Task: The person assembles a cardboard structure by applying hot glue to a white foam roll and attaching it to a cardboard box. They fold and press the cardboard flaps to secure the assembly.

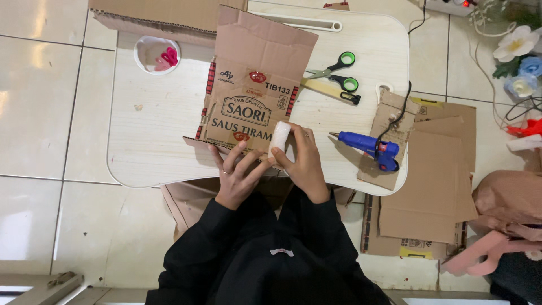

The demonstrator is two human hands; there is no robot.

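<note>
Cardboard sheet (pixel 254 85) lay flat on counter (pixel 152 130), stiff but light, probably easy to bend. Left hand (pixel 237 178) pressed near edge, fingers spread open. Right hand (pixel 305 161) closed around small white roll (pixel 279 137), soft-looking, best held at sides. Blue glue gun (pixel 370 148), scissors (pixel 339 70) nearby.

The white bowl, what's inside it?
Inside the white bowl lie small pink and red pieces, too small to tell what they are. They cover part of the bowl's bottom, so anything under them is hidden.
</note>
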